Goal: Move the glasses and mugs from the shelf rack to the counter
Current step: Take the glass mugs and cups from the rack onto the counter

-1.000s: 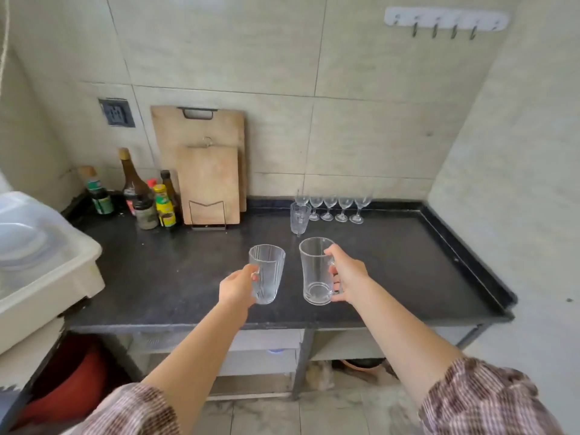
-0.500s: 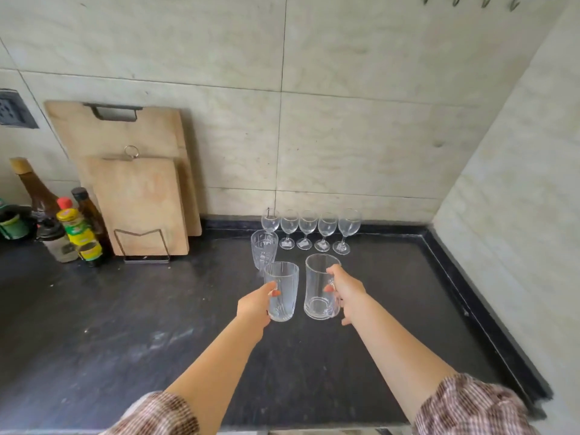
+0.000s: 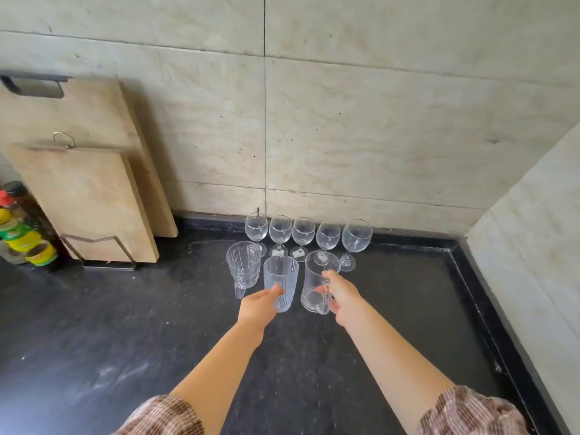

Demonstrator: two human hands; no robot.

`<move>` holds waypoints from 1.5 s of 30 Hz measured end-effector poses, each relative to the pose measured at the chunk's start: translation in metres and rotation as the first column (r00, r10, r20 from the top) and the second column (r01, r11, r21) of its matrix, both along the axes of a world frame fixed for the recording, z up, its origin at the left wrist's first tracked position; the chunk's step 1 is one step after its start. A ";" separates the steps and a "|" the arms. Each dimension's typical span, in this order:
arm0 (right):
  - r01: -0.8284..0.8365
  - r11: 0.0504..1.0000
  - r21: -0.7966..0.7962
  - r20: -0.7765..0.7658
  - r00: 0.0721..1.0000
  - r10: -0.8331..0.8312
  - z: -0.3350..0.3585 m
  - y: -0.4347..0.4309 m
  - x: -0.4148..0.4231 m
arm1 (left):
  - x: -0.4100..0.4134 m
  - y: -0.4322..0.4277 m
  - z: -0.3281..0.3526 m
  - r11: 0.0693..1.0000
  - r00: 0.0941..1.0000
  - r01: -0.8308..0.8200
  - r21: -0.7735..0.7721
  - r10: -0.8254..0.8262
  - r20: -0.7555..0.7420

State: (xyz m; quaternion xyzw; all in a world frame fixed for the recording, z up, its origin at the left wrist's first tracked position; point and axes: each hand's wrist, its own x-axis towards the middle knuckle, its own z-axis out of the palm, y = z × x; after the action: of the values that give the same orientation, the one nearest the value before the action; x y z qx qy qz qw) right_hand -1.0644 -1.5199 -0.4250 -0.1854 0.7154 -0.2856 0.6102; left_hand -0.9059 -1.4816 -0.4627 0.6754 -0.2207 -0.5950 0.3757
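Above the dark counter (image 3: 392, 324), the right hand (image 3: 343, 298) grips the mug (image 3: 318, 279) by its handle, fingers wrapped through; the left hand (image 3: 257, 307) pinches the ribbed tumbler (image 3: 280, 282) low on its wall. Both look stiff, slick, breakable; wine glasses (image 3: 303, 233) stand just beyond the fingertips

Tall pale wooden cutting board (image 3: 94, 120): left and top corner cut by the frame edge, lower half covered by the smaller wooden cutting board (image 3: 84, 202). Cluster of condiment bottles with yellow and green labels (image 3: 22, 237): cropped at left, labels unreadable. Plaid sleeves (image 3: 470, 412) (both cuffs): cut off at bottom. Clear ribbed glass tumbler (image 3: 281, 284): base contact with the black stone counter (image 3: 125, 340) cannot be told.
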 end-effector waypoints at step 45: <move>-0.520 0.739 -0.427 -0.663 0.736 0.135 0.012 0.033 0.067 | 0.066 0.054 0.029 0.989 0.844 0.083 -0.126 -0.002 0.536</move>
State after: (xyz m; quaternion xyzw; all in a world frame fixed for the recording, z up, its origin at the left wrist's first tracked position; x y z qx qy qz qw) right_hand -0.9975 -1.4873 -0.4126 -0.5739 0.6962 -0.3005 0.3092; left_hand -0.8403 -1.4274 -0.4333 0.7802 -0.3737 -0.3743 0.3340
